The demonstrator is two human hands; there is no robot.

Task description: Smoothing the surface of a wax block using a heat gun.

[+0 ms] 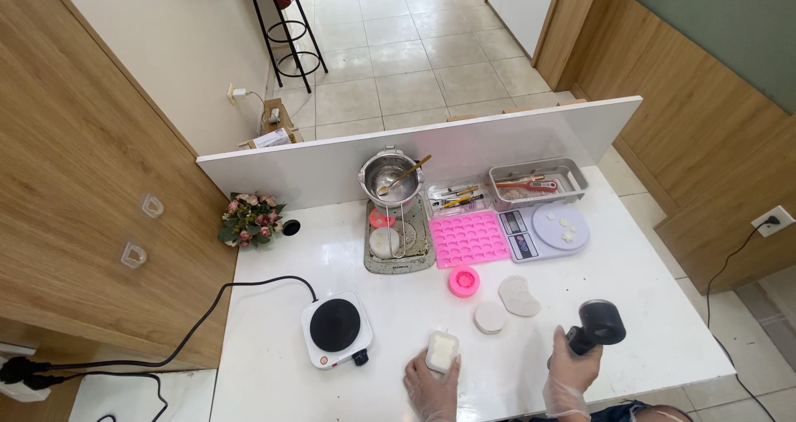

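Nearest you, at the table's (663, 322) front edge, your gloved left hand (431, 385) pinches a small cream block (442, 350), lying just right of the hotplate (336, 329), while your right hand (570, 368) is wrapped tight around a black heat tool (599, 326), its nozzle facing away. If that nozzle swings left, hot air could likely scorch your glove or soften the block; the white discs (504, 306) beside it could suffer too.
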